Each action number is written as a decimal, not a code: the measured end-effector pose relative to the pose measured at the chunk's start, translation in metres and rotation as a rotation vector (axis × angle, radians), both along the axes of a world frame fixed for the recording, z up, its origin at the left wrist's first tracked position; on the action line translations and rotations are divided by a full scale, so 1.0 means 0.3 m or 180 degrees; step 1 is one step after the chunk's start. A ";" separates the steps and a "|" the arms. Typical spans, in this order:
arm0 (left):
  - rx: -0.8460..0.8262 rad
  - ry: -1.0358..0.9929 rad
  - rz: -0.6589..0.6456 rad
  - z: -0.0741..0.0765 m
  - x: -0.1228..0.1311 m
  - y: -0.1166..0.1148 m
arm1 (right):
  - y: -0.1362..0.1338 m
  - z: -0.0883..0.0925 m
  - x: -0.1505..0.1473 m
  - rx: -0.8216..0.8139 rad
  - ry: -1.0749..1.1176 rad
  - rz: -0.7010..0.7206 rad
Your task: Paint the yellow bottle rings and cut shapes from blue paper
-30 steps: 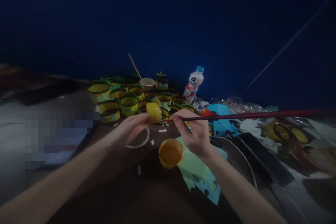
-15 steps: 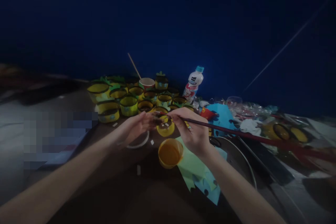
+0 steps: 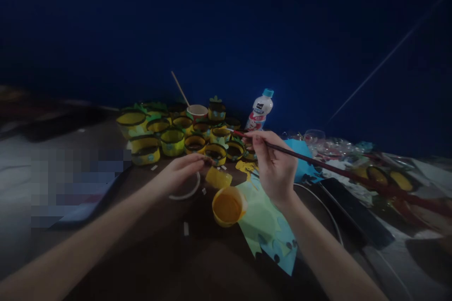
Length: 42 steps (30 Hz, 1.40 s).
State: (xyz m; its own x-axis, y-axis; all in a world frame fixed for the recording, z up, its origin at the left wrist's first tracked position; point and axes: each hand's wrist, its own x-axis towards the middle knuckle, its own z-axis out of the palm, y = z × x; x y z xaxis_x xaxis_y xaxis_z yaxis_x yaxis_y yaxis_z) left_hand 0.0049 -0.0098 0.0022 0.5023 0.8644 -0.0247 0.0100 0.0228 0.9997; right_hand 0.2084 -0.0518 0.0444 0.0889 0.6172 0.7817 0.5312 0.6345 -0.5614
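Note:
My right hand [image 3: 277, 164] grips a long dark-red paintbrush [image 3: 310, 161] by its handle near the bristle end. The pale bristle tip points left, over the yellow paper cups. My left hand [image 3: 187, 168] is closed, its fingertips pinched at the front row of cups. What they hold, if anything, is small, dark and unclear. Just beside those fingers stands a yellow cup [image 3: 216, 162] with a dark rim. Below it lies a yellow piece [image 3: 219, 178]. Nearer me is a cup of orange-brown paint [image 3: 229, 225], with pale green paper [image 3: 256, 211] to its right.
Several dark-rimmed yellow cups [image 3: 173, 150] fill the back left. Behind them a paper cup [image 3: 197, 118] holds a thin stick. A drink bottle [image 3: 260, 110] stands at the back. On the right lie blue paper [image 3: 300, 157], a dark flat object [image 3: 356, 211] and clear plastic [image 3: 328, 146].
My right hand and the brush have moved up and to the right, away from my left fingers. My left hand has shifted slightly, and more of the cups and yellow piece now show.

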 end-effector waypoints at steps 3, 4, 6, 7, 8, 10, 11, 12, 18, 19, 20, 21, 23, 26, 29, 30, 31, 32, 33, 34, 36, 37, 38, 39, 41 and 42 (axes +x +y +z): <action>0.0803 0.0578 -0.0124 0.001 -0.002 -0.013 | -0.001 0.004 0.001 -0.0062 0.0017 0.0044; 0.1172 0.0758 -0.0126 -0.003 -0.003 -0.015 | -0.001 0.006 0.001 -0.0077 0.0027 0.0046; 0.1884 0.1147 -0.0073 -0.018 -0.009 -0.015 | -0.002 0.009 0.004 -0.0085 0.0041 0.0044; 0.2161 0.1325 -0.0049 -0.027 -0.012 -0.012 | -0.002 0.011 0.006 -0.0082 0.0039 0.0046; 0.2376 0.1465 -0.0036 -0.034 -0.015 -0.009 | -0.003 0.013 0.008 -0.0080 0.0036 0.0051; 0.2690 0.1700 -0.0078 -0.044 -0.019 -0.001 | -0.003 0.018 0.012 -0.0094 0.0045 0.0081; 0.2810 0.1801 -0.0098 -0.046 -0.021 0.002 | -0.002 0.020 0.015 -0.0105 0.0065 0.0102; 0.2892 0.1884 -0.0099 -0.044 -0.021 0.005 | -0.002 0.021 0.017 -0.0114 0.0096 0.0122; 0.2574 0.1749 0.0228 -0.009 -0.023 0.004 | 0.009 0.035 0.037 -0.0166 0.0221 0.0081; 0.2456 0.1718 0.0252 -0.001 -0.025 0.003 | 0.011 0.041 0.041 -0.0177 0.0207 0.0039; 0.2330 0.1706 0.0269 0.007 -0.027 0.002 | 0.014 0.047 0.047 -0.0196 0.0180 -0.0009; 0.2193 0.1698 0.0284 0.017 -0.030 0.001 | 0.017 0.054 0.055 -0.0238 0.0139 -0.0051; 0.1903 0.1666 0.0357 0.044 -0.034 0.002 | 0.031 0.067 0.078 -0.0401 0.0095 -0.0105; 0.1644 0.1545 0.0659 0.110 -0.035 0.011 | 0.076 0.076 0.126 -0.0793 0.0288 -0.0087; 0.1539 0.1507 0.0817 0.188 -0.031 0.030 | 0.155 0.078 0.173 -0.1328 0.0389 0.0162; 0.1481 0.1531 0.0749 0.210 -0.029 0.036 | 0.187 0.082 0.183 -0.1428 0.0366 0.0267; 0.1406 0.1575 0.0621 0.228 -0.027 0.042 | 0.220 0.088 0.188 -0.1528 0.0352 0.0361; 0.1329 0.1624 0.0457 0.242 -0.024 0.048 | 0.254 0.099 0.189 -0.1635 0.0329 0.0450; 0.1266 0.1659 0.0290 0.251 -0.020 0.053 | 0.287 0.113 0.185 -0.1733 0.0295 0.0519; 0.1215 0.1678 0.0153 0.257 -0.016 0.057 | 0.322 0.130 0.176 -0.1797 0.0267 0.0546; 0.1199 0.1671 0.0000 0.262 -0.007 0.061 | 0.390 0.169 0.143 -0.1870 0.0215 0.0496; 0.1236 0.1666 -0.0006 0.265 -0.004 0.061 | 0.425 0.189 0.120 -0.1908 0.0159 0.0474; 0.1290 0.1682 0.0010 0.268 -0.001 0.061 | 0.459 0.206 0.093 -0.1958 0.0081 0.0457; 0.1346 0.1725 0.0040 0.272 0.000 0.061 | 0.493 0.221 0.063 -0.2032 -0.0026 0.0469; 0.1460 0.1882 0.0099 0.286 -0.008 0.060 | 0.560 0.238 -0.002 -0.2230 -0.0275 0.0510; 0.1532 0.1977 0.0127 0.295 -0.017 0.060 | 0.591 0.241 -0.035 -0.2337 -0.0400 0.0523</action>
